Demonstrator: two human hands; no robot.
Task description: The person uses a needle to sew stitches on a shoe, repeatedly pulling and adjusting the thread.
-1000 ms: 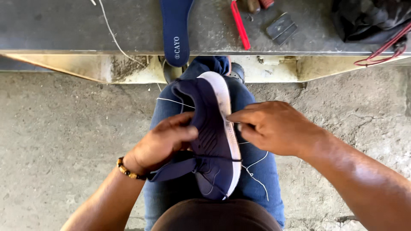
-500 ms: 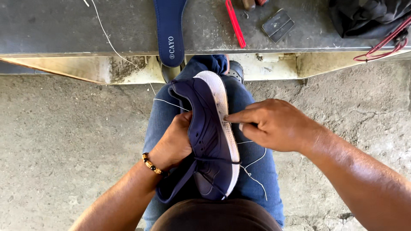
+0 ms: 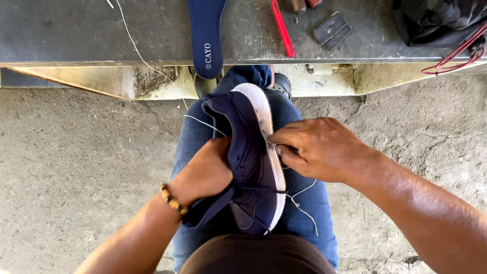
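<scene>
Navy shoe (image 3: 251,157) on lap, toe at 12. Left hand (image 3: 205,172) inside, bracing. Right hand (image 3: 317,149) pinches thread (image 3: 304,190) at sole edge (image 3: 266,132); best pull straight, firm.

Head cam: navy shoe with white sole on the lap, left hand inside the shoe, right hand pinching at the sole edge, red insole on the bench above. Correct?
One error: the insole on the bench is navy blue, not red, as the head view shows. The rest holds: navy shoe on the lap, left hand inside it, right hand pinching at the sole edge.

white printed label on navy insole (image 3: 207,38), bench edge
</scene>
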